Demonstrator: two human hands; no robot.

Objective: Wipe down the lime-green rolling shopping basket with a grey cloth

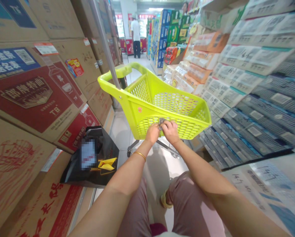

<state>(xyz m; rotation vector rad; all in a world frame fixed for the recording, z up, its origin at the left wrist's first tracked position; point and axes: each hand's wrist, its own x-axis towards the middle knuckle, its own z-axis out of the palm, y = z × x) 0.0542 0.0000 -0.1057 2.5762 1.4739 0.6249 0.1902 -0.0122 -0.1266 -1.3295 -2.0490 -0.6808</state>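
My left hand (152,133) and my right hand (170,130) are close together in front of me, fingers closed. Between their fingertips is a small grey-brown thing (162,120), crumpled-looking and too small to name. Just behind them is the perforated side of a lime-green plastic shopping cart (127,102); whether the fingers touch it I cannot tell. The cart stands sideways on a metal frame with wheels, and its visible basket holds nothing I can make out. A metal pole (105,42) rises beside its handle.
Stacked cardboard cartons (29,89) line the left side. A black shopping bag (101,144) with a yellow item stands against them. Packaged paper goods (253,65) are piled along the right. Farther down the aisle stands a person (136,34) in a white top.
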